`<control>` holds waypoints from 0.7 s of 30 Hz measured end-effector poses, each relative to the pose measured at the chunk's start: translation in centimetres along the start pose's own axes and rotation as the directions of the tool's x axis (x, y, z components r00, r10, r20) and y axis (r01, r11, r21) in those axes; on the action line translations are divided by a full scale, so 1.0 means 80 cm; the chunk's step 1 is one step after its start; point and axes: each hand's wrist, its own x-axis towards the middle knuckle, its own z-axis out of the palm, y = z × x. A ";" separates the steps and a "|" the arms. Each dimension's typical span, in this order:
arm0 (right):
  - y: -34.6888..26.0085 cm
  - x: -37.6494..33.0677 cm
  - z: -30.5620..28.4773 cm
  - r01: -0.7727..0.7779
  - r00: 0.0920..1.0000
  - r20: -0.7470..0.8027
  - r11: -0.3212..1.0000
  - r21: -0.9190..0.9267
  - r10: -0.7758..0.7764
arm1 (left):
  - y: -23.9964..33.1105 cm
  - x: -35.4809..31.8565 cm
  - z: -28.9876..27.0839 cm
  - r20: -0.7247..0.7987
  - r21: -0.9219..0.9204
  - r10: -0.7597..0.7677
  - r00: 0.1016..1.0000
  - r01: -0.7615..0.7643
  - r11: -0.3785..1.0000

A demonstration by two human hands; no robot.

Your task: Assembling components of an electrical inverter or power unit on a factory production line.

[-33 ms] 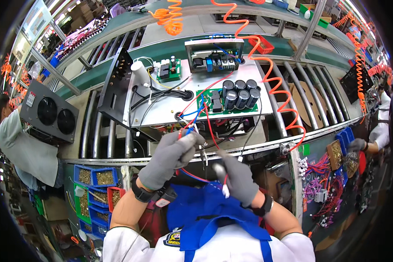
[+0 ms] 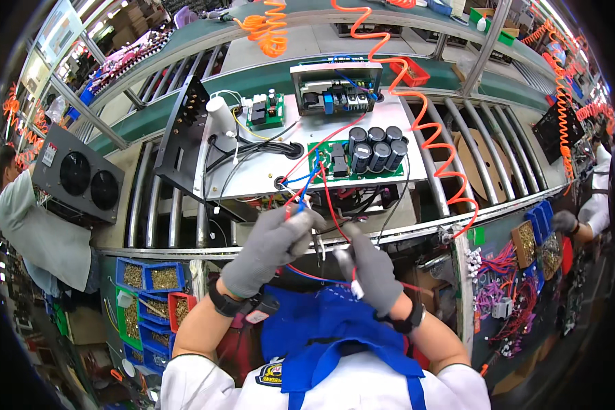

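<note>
Both gloved, left hand [image 2: 270, 249] fingers pinching thin red and blue wires [image 2: 314, 179], right hand [image 2: 370, 270] apparently gripping a red wire.

Red/blue wires [image 2: 319, 179] + capacitors [image 2: 376, 147] block ahead of hands; bare panel [image 2: 253, 179] left is free

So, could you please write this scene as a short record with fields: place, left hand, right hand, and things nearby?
place: roller conveyor line with an open electronic unit on a white plate
left hand: grey glove, pinching red and blue wires at the unit's front edge
right hand: grey glove, holding a small white-tipped piece on a red wire; what it is cannot be told
on the unit: green circuit board with black capacitors
nearby: blue bins of small brass parts at the left; orange coiled hose at the right
</note>
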 end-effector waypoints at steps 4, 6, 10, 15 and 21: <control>0.037 0.057 0.053 -0.064 0.994 0.060 0.951 -0.302 0.086 | -0.022 0.010 0.028 0.097 0.238 -0.007 0.995 -0.016 0.971; 0.064 0.065 0.068 0.046 0.989 0.143 0.991 -0.123 -0.028 | -0.038 0.016 0.036 0.128 0.302 0.025 0.991 -0.063 0.951; 0.092 -0.006 0.045 0.114 0.987 0.078 0.959 0.260 -0.138 | -0.070 0.037 0.047 0.250 0.531 0.199 0.947 -0.306 0.790; 0.084 -0.116 -0.025 -0.033 0.997 0.063 0.999 -0.027 0.035 | -0.116 0.080 0.106 0.565 0.650 0.330 0.757 -0.654 0.388; 0.084 -0.164 -0.109 -0.083 0.978 0.142 0.905 -0.417 0.155 | -0.134 0.085 0.126 0.704 0.635 0.071 0.707 -0.671 0.381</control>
